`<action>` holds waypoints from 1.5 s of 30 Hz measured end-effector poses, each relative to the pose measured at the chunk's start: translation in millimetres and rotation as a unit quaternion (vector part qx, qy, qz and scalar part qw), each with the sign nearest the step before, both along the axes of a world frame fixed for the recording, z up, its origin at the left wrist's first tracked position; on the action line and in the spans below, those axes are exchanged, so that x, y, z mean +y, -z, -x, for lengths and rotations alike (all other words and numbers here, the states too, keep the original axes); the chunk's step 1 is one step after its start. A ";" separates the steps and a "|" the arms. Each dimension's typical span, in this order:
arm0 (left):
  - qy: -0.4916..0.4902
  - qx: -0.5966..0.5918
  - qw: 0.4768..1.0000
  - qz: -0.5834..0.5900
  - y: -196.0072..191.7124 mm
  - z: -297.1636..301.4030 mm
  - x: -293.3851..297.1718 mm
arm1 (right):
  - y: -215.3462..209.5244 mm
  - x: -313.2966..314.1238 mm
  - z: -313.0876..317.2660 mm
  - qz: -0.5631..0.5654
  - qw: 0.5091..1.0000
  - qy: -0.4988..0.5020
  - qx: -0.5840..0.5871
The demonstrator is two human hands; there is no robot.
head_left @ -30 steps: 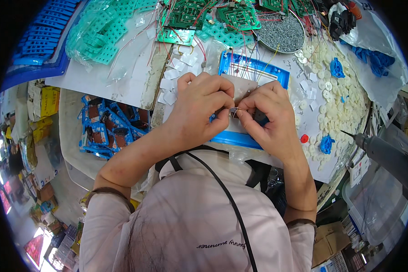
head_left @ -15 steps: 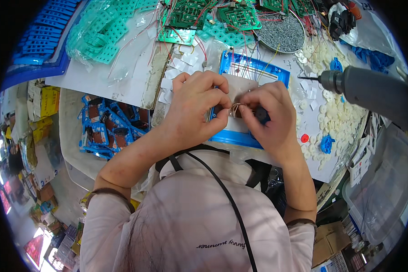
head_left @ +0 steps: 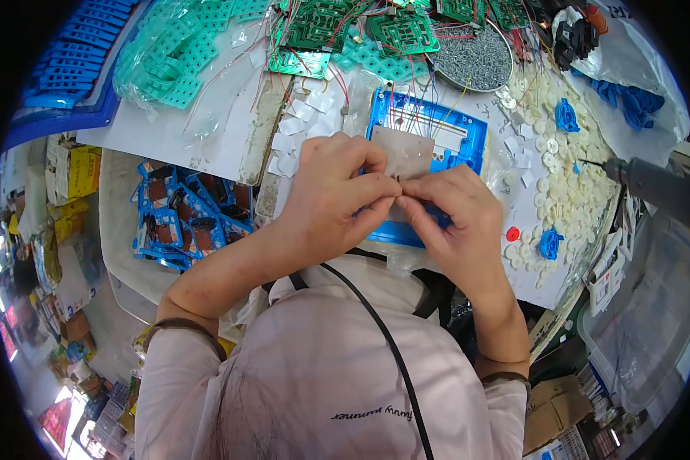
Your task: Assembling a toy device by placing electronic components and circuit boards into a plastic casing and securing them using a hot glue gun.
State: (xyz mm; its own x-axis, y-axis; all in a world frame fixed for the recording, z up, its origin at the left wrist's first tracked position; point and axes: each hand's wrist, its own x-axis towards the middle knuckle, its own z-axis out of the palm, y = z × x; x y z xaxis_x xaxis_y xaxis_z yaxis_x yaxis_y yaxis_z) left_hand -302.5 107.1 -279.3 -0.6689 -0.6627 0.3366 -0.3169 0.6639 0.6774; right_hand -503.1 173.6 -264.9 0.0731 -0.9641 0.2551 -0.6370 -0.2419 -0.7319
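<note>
My left hand point(head_left: 343, 188) and my right hand point(head_left: 458, 218) meet fingertip to fingertip above a blue plastic casing point(head_left: 474, 138). Both are closed in a pinch. Between the tips only a tiny dark bit shows; a loop of thin wires was visible there in the earlier frame, at my right fingers. A flat grey-brown plate point(head_left: 408, 151) lies over the casing just beyond my fingertips. Several thin wires run from the casing's far side toward the green circuit boards point(head_left: 402, 32). My hands hide the casing's near left part.
An electric screwdriver point(head_left: 652, 182) juts in from the right. White round plastic parts point(head_left: 548, 165) spread beneath it, with a red one point(head_left: 512, 234) among them. A bowl of screws point(head_left: 475, 61) stands at the back. At left, a bin point(head_left: 119, 245) holds blue assemblies point(head_left: 192, 218).
My fingertips have come together, and the wire loop is now mostly hidden. My right hand has turned and lowered slightly. The casing has shifted a little left, and the screwdriver has swung right.
</note>
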 end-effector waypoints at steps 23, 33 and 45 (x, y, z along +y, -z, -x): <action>0.000 -0.037 0.851 -0.524 -25.3 -2.5 -28.8 | 15.7 3.2 -10.7 0.134 0.985 -0.072 0.077; 0.065 -0.111 0.907 -0.401 -34.0 -2.1 -31.3 | 19.8 3.7 -1.5 0.171 0.966 -0.107 0.160; -0.032 -0.088 0.989 -0.115 -11.1 0.4 23.6 | 13.7 2.3 0.5 0.153 0.948 -0.136 0.246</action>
